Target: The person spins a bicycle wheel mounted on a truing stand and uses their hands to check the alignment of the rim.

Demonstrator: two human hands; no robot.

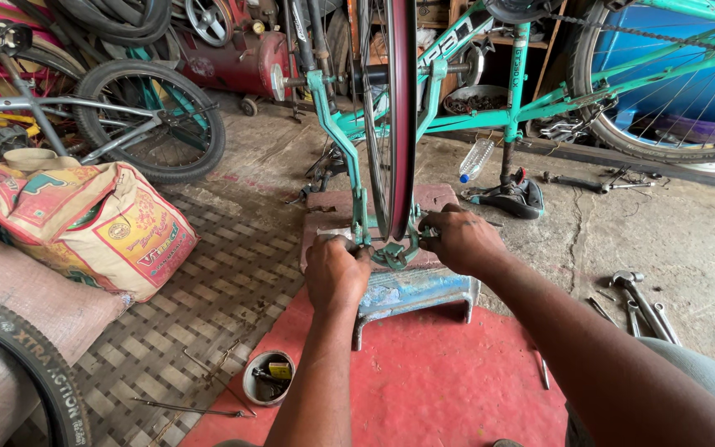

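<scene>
Your left hand (337, 273) and right hand (459, 240) each grip the wheel (396, 116) axle at the stool's (411, 291) far edge.

Both forearms are bare, no sleeves, watch or gloves. The left hand (337, 273) and right hand (459, 240) carry no rings. Grey trousers (697, 372) cover the knee at four o'clock.

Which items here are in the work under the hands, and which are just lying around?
In hand: left hand, right hand, wheel rim, green truing stand, blue stool.
Lying about: printed sack, plastic bottle, hammer, small tin.
</scene>
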